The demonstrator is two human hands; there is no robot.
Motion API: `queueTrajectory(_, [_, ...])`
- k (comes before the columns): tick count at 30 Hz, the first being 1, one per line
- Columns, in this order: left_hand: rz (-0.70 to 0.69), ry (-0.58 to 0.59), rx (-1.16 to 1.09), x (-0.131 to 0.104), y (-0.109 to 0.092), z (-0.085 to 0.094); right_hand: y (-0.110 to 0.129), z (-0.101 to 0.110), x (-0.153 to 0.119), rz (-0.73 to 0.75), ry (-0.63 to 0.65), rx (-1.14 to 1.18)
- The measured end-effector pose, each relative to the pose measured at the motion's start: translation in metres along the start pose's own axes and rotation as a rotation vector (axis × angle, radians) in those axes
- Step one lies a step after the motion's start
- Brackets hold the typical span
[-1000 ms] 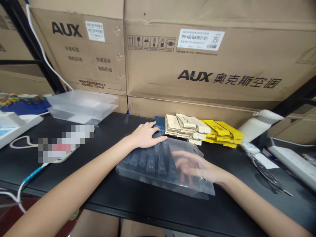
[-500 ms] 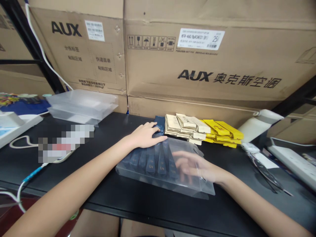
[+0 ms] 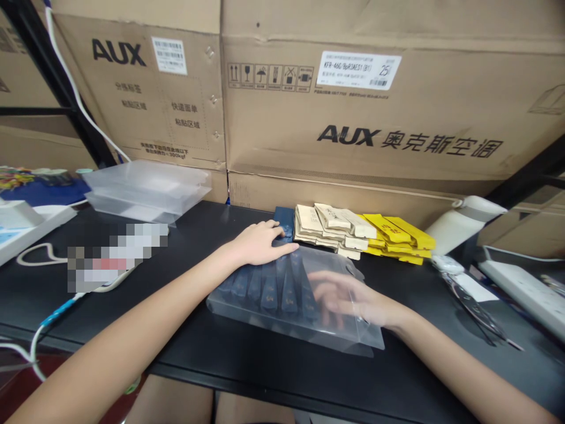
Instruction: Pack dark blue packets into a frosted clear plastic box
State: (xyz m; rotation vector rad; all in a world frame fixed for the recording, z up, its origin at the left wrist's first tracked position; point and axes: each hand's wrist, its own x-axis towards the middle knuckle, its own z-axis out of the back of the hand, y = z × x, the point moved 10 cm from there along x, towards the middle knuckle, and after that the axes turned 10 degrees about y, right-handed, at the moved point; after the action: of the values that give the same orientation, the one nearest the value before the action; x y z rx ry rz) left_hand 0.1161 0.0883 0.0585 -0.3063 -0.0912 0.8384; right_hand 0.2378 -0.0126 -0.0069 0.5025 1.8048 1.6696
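Observation:
On the dark desk lies a clear plastic bag (image 3: pixel 273 325) with several dark blue sachets (image 3: pixel 289 291) fanned out in a row inside it. My left hand (image 3: pixel 261 242) rests over the bag's far edge, fingers and thumb spread. Its fingertips touch another dark blue sachet (image 3: pixel 283 217) just behind the bag. My right hand (image 3: pixel 342 294) is inside the bag through its right-hand opening. Seen through the plastic, its fingers are apart and loosely bent beside the rightmost sachet. The plastic blurs their exact contact.
Behind the bag are stacked cream sachets (image 3: pixel 329 227) and yellow sachets (image 3: pixel 399 235). A white bottle (image 3: pixel 463 227), glasses (image 3: pixel 474 303) and a power strip (image 3: pixel 525 294) sit right. At left are clear plastic sleeves (image 3: pixel 145 188) and a cabled, pixelated device (image 3: pixel 119 259). Cardboard boxes (image 3: pixel 273 141) stand behind.
The fingers of my left hand have shifted slightly toward me on the dark blue sachet behind the bag. My right hand and the bag look unmoved.

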Motion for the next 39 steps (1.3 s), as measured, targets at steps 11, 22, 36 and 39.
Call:
queueTrajectory(11, [0.042, 0.075, 0.022, 0.0002, 0.0025, -0.0043, -0.0008, -0.0003, -0.0004, -0.005, 0.002, -0.004])
queueTrajectory(22, [0.049, 0.063, -0.003, -0.0022, 0.0008, -0.0020, 0.0008, -0.0021, -0.0003, -0.007, 0.016, -0.017])
queueTrajectory(36, [0.026, 0.024, -0.020, -0.0010, 0.0010, -0.0004, -0.0002, -0.0011, -0.0001, -0.016, 0.003, -0.018])
queueTrajectory(39, [0.016, 0.005, -0.027, -0.0009, 0.0016, 0.0006, -0.0003, -0.0015, -0.0002, -0.024, -0.002, -0.016])
